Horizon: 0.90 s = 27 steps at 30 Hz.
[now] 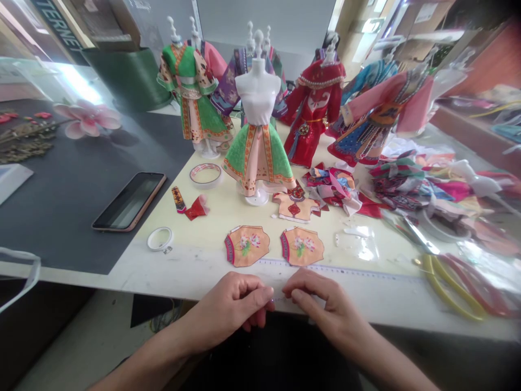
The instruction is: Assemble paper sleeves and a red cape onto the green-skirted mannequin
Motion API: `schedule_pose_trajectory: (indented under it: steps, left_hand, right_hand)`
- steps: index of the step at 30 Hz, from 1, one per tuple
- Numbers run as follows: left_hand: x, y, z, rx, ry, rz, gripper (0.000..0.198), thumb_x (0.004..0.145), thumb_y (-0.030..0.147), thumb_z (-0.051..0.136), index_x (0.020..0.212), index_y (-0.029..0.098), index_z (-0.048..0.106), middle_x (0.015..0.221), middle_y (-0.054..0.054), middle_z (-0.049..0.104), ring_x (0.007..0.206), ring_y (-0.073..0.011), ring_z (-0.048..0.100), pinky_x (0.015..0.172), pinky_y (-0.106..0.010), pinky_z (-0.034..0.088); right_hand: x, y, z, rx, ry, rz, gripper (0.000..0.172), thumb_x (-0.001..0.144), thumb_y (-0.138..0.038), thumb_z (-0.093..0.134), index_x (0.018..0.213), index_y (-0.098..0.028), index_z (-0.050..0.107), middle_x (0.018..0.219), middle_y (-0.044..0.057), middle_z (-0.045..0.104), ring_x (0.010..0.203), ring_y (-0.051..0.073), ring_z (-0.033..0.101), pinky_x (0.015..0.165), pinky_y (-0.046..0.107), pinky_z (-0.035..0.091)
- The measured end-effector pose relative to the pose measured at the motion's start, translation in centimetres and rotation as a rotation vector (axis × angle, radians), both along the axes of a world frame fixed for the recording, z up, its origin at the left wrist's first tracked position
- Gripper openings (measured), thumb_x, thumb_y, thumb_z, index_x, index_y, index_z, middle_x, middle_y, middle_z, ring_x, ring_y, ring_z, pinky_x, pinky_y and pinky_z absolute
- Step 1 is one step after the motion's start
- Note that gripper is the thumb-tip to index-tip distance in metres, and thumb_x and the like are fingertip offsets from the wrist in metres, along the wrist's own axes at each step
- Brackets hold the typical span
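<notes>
My left hand (244, 298) is closed in a pinch at the table's front edge. A thin pale strand with tiny bead-like dots (279, 298) runs from its fingertips towards my right hand (315, 293), whose thumb and index finger are pinched at the other end. Just beyond lie two peach fabric pieces with flower prints, a left piece (247, 246) and a right piece (302, 246). Behind them rests a small cream fabric bodice (296, 208). A white mini dress form (258, 98) wearing a green skirt (260, 157) stands upright farther back.
Several dressed mini forms stand behind, including one in red (313, 119). Fabric scraps (423, 179), yellow-handled scissors (451, 293) and a clear plastic piece (358, 243) lie to the right. Left are tape rolls (160, 239) and a phone (129, 202). A ruler (350, 270) lies near the edge.
</notes>
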<state>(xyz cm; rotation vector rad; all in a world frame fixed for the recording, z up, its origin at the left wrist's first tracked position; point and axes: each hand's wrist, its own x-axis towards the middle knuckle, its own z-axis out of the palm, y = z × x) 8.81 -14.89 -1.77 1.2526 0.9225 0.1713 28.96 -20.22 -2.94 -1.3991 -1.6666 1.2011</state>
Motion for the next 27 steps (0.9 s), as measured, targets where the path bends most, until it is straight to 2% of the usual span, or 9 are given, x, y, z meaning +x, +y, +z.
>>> schedule_pose_trajectory:
  steps: [5,10,15,25,27]
  left_hand:
    - [0.03,-0.09,-0.21,-0.039,-0.082,0.013,0.044,0.085,0.054,0.049,0.076,0.013,0.063,0.059,0.001,0.058,0.055,-0.0083,0.050,0.053,-0.019,0.041]
    - [0.21,-0.34,-0.23,-0.070,-0.109,0.050,0.047,0.086,0.054,0.047,0.075,0.012,0.063,0.059,0.000,0.058,0.054,-0.0086,0.050,0.052,-0.019,0.040]
    - [0.33,-0.51,0.03,-0.070,-0.083,0.071,0.052,0.086,0.057,0.043,0.076,0.011,0.065,0.059,-0.001,0.060,0.053,-0.0096,0.051,0.054,-0.022,0.041]
    - [0.36,-0.44,0.05,-0.075,-0.075,0.042,0.055,0.086,0.058,0.042,0.075,0.010,0.066,0.058,-0.002,0.059,0.052,-0.0097,0.050,0.051,-0.021,0.040]
    - [0.35,-0.31,0.07,-0.070,-0.048,0.059,0.052,0.086,0.057,0.044,0.082,0.010,0.066,0.058,-0.002,0.059,0.051,-0.0100,0.049,0.049,-0.021,0.039]
  right_hand:
    - [-0.26,0.04,-0.07,-0.034,0.109,0.076,0.018,0.092,-0.022,0.048,0.087,-0.018,0.065,0.088,0.003,0.062,0.082,0.014,0.057,0.077,0.027,0.045]
    - [-0.24,-0.04,0.08,-0.216,0.180,0.074,0.021,0.090,-0.030,0.051,0.079,-0.017,0.062,0.079,0.002,0.061,0.073,0.014,0.054,0.068,0.026,0.043]
    - [-0.22,-0.06,0.24,-0.333,0.286,0.066,0.024,0.087,-0.034,0.054,0.072,-0.016,0.058,0.066,-0.001,0.053,0.063,0.011,0.046,0.058,0.022,0.037]
    - [-0.24,-0.22,0.32,-0.363,0.324,0.087,0.025,0.085,-0.036,0.057,0.070,-0.016,0.058,0.067,-0.001,0.054,0.063,0.010,0.045,0.057,0.022,0.036]
    - [-0.34,-0.38,0.50,-0.328,0.318,0.083,0.025,0.086,-0.035,0.056,0.070,-0.016,0.057,0.068,-0.001,0.054,0.065,0.011,0.046,0.060,0.023,0.037]
